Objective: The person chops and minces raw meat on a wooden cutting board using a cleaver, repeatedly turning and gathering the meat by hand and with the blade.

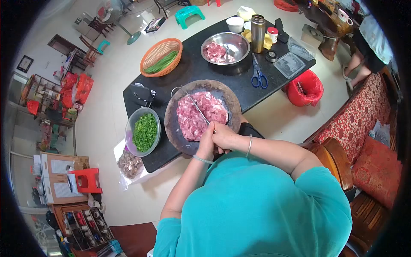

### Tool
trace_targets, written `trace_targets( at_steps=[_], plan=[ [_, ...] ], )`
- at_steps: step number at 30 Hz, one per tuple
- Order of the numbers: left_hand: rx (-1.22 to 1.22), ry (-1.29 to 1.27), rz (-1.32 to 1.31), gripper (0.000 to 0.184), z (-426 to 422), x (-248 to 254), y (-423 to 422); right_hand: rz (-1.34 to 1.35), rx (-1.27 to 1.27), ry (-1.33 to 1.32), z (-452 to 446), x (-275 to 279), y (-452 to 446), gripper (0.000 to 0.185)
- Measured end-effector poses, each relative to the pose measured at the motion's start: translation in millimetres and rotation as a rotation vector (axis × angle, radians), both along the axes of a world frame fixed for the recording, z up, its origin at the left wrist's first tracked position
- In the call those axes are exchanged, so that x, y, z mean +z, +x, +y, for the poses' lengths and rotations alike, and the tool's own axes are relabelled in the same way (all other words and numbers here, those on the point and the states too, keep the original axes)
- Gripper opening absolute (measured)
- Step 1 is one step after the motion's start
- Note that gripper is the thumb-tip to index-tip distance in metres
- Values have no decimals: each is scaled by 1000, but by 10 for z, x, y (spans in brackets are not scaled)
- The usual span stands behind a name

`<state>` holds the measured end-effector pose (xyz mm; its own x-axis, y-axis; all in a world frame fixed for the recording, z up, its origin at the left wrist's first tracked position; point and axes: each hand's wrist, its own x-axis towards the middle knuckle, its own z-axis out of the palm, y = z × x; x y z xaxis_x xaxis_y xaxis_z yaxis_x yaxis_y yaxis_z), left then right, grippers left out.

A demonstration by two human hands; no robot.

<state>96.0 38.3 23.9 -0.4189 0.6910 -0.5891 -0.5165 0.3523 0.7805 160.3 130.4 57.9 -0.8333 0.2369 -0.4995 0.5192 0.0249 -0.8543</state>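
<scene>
My right hand (224,136) and my left hand (206,144) are closed together round the handle of a knife (197,106), one against the other. The blade shows nearly edge-on as a thin line, slanting up and left across the meat; the handle is hidden in my fingers. Under it, minced pink meat (192,122) lies spread on a round wooden chopping block (172,135). A metal ring (174,91) shows at the block's upper left rim. Left of the block stands a bowl (128,136) of chopped green onions (144,132).
The black table (192,60) also bears an orange basket (147,53) with green stalks, a steel bowl (239,55) with meat, scissors (259,77), a bronze flask (257,34) and a plastic container (290,65). A red bin (304,88) stands beside it. Another person (371,45) is at right.
</scene>
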Motion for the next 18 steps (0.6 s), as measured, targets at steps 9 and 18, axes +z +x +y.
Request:
trace_targets(
  at_steps=[9, 18],
  plan=[
    [25, -2, 1, 56, -93, -158, -42, 17, 25, 8, -50, -261, -59, 31],
    [226, 260, 605, 51, -130, 275, 30, 365, -13, 157, -186, -70, -76, 33]
  ],
)
